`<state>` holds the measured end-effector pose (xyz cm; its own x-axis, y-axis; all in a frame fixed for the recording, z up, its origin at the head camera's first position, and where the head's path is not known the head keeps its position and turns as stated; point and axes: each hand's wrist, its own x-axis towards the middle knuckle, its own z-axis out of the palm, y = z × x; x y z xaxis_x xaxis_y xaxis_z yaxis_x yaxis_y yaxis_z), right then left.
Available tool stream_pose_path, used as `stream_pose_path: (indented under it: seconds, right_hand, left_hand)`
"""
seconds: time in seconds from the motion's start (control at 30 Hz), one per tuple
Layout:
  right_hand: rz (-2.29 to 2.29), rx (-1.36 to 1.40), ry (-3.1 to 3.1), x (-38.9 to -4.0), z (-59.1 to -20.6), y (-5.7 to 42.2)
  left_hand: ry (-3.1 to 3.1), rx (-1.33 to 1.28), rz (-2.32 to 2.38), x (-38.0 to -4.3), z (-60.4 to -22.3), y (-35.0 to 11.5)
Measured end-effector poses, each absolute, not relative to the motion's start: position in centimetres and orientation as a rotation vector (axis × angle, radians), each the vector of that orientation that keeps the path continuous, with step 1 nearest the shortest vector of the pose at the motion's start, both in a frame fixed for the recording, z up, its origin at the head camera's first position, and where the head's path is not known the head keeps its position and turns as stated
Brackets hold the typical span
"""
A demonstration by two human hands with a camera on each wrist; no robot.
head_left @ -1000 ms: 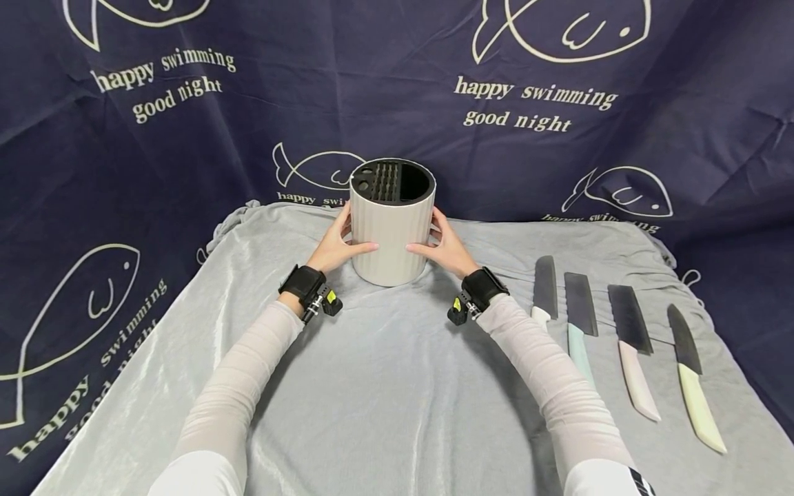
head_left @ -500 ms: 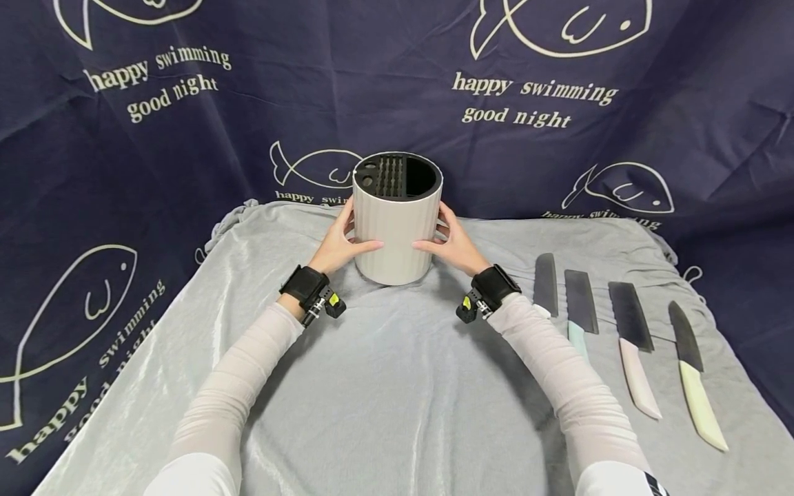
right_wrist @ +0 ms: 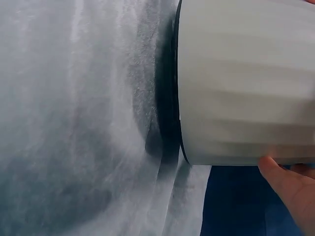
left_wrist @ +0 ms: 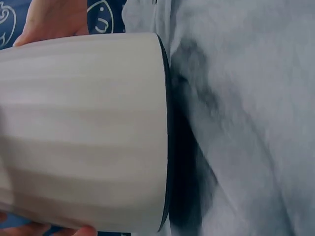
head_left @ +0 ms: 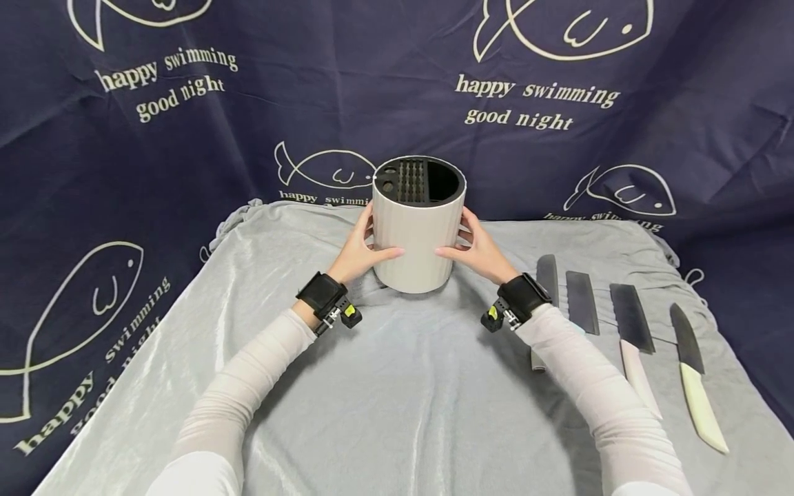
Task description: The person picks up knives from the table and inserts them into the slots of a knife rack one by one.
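Note:
A white, ribbed, round knife block stands upright between my hands near the back of the table. Its black top has slots, two small round holes and a wide opening on the right. My left hand grips its left side, thumb across the front and fingers wrapping toward the back. On the opposite side, my right hand holds it the same way. Both wrist views show the ribbed wall of the block up close, with dark shadow on the cloth along its base.
Several knives lie on the right: one beside my right sleeve, one partly under it, a pink-handled knife and a pale yellow-handled knife. Grey cloth covers the table. A navy fish-print curtain hangs behind.
Both hands have moved to the right with the knife block between them, and slightly nearer over the last half second. My right sleeve now covers more of the knife handles.

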<state>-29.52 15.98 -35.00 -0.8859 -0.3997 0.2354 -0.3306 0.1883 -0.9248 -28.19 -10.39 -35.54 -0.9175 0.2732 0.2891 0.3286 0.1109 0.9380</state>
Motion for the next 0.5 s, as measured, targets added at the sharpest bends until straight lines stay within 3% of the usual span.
stream_pose_path:
  seconds: [0.23, 0.5]
  right_hand:
    - [-1.802, -0.705, 2.382, -26.7, -33.2, 16.9]
    - [-1.819, -0.717, 2.399, -26.5, -34.3, 18.4]
  left_hand:
    - [-2.318, -0.63, -1.93, -28.2, -36.7, -9.0]
    - [-2.302, -0.637, -1.915, -27.1, -36.6, -7.6]
